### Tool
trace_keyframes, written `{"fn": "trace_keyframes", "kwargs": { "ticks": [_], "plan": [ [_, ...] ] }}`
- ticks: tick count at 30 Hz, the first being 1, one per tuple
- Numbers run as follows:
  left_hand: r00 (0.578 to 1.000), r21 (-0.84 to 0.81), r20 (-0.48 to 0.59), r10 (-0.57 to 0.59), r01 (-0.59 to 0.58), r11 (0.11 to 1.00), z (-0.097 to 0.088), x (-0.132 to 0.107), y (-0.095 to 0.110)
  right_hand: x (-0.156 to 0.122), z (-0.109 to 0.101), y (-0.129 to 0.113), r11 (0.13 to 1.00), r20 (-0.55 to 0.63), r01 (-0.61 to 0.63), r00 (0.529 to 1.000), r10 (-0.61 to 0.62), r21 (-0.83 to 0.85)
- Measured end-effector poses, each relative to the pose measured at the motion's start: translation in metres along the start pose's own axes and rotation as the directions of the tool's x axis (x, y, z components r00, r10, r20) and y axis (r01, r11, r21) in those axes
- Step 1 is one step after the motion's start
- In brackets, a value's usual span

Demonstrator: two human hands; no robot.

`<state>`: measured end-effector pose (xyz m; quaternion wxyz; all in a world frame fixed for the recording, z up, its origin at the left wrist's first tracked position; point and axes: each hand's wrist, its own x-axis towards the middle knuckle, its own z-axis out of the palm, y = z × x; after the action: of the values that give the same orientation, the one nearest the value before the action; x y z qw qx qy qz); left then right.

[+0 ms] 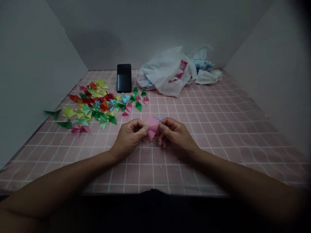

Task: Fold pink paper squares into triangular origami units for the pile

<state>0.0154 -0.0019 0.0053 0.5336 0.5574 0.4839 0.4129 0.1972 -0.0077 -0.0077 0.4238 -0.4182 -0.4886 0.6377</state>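
My left hand [130, 137] and my right hand [173, 134] pinch a folded pink origami paper [152, 126] between them, just above the middle of the mat. A blue edge shows at the top of the paper, and my fingers hide much of its folds. Up and to the left of my left hand lies a loose spread of small folded paper pieces [94, 103] in green, yellow, red, pink and blue. The closest of them lie a short way from my left hand, not touching it.
The pink grid-patterned mat [194, 155] covers the work surface, with grey-white walls at left, right and back. A black smartphone [124, 78] stands near the back wall. Beside it to the right lies a crumpled white plastic bag [165, 71] with red print.
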Motion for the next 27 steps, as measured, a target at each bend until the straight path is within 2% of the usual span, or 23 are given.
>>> {"fn": "trace_keyframes", "kwargs": {
  "ticks": [3,10,20,27],
  "plan": [
    [0.999,-0.060,0.049,0.001,0.002,0.998,0.001,0.000,-0.001,-0.001,0.001,0.002,0.999,0.068,-0.043,0.997,0.045,-0.029],
    [0.992,-0.059,0.115,-0.054,0.061,0.996,-0.002,0.002,-0.002,-0.002,-0.002,0.003,0.997,0.078,-0.024,0.997,0.029,-0.068],
    [0.992,-0.151,0.055,-0.115,0.122,0.981,-0.001,0.003,-0.009,-0.001,0.000,-0.001,0.999,0.103,-0.045,0.994,0.047,-0.024],
    [0.976,-0.192,0.124,-0.178,0.199,0.961,-0.002,0.004,-0.011,-0.002,0.000,-0.001,0.997,0.022,-0.064,0.998,0.065,-0.048]
  ]
}}
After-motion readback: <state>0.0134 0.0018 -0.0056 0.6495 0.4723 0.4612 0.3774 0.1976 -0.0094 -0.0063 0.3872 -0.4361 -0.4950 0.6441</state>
